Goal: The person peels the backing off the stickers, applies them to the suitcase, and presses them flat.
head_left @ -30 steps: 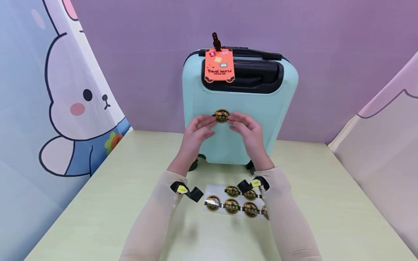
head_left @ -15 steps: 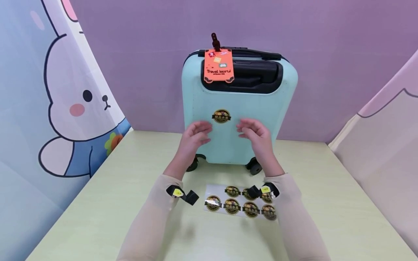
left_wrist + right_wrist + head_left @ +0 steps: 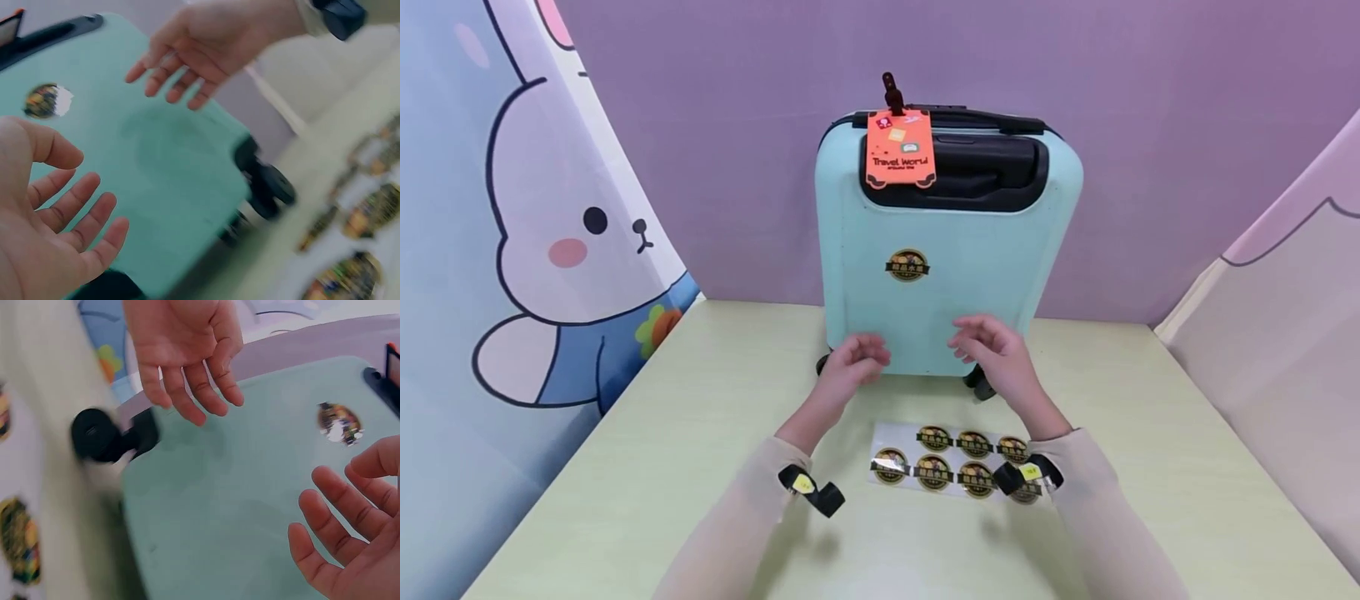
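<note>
A mint-green suitcase stands upright on the table, and a round black-and-gold sticker lies on the middle of its front. In front of the suitcase's lower left part hangs my left hand, holding nothing, its fingers loosely bent. My right hand is at the lower right, also without anything in it and with relaxed fingers. Both hands are below the sticker and apart from it. Nearer to me a clear sheet of stickers lies flat, with several round stickers on it; the right wrist strap covers part of its right end.
An orange luggage tag hangs from the suitcase's top handle. Black wheels carry the suitcase on the pale table. Behind stands a purple backdrop, with a rabbit-print curtain on the left.
Both hands have let go of the round sticker, which stays on the suitcase front. They have come down and towards me, spreading a little apart.
</note>
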Tool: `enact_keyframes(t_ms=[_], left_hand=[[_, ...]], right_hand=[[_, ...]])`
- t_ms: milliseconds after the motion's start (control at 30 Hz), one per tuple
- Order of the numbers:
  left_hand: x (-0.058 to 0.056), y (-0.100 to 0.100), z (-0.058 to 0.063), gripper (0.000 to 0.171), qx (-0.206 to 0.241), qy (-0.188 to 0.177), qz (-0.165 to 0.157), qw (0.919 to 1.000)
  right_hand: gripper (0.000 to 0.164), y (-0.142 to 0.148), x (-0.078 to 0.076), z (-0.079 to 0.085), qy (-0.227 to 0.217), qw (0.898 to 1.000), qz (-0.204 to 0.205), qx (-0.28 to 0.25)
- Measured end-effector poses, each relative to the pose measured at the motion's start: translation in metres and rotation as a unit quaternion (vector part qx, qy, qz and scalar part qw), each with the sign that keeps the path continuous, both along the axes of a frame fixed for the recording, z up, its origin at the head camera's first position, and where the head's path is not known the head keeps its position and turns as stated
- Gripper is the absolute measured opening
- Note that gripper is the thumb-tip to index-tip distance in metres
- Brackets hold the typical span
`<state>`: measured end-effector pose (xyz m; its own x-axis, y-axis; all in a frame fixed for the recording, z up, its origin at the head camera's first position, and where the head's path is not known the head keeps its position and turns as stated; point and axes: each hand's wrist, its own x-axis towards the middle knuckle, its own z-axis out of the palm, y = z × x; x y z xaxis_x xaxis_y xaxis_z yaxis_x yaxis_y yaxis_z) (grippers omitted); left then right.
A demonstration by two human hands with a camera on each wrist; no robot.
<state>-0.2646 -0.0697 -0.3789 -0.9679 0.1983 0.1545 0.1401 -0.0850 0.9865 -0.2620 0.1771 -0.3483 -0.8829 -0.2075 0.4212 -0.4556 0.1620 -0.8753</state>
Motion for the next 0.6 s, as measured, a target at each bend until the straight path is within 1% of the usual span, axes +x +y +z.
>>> enact_keyframes(t_ms=[133,233,333,467,533,600], left_hand=[[0.002,-0.001,-0.025,0.035,-0.033,-0.014,-0.006,0.9993],[0.005,-0.004,-0.038,0.033,-0.046,-0.024,-0.005,0.9986],[0.008,-0.008,-0.046,0.033,-0.063,-0.029,-0.006,0.9976],[0.011,-0.016,-0.054,0.033,-0.098,-0.039,-0.007,0.9944],[0.012,-0.020,-0.057,0.033,-0.114,-0.049,-0.008,0.9922],[0.014,-0.024,-0.060,0.034,-0.127,-0.064,-0.009,0.9898]], right_hand=[[0.028,0.006,0.003,-0.017,-0.016,0.999,0.010,0.043],[0.027,0.011,0.007,-0.031,-0.022,0.997,0.020,0.066],[0.026,0.016,0.009,-0.045,-0.029,0.995,0.028,0.088],[0.023,0.022,0.014,-0.061,-0.045,0.990,0.034,0.129],[0.022,0.026,0.016,-0.067,-0.046,0.985,0.037,0.159],[0.022,0.030,0.018,-0.073,-0.043,0.979,0.038,0.197]])
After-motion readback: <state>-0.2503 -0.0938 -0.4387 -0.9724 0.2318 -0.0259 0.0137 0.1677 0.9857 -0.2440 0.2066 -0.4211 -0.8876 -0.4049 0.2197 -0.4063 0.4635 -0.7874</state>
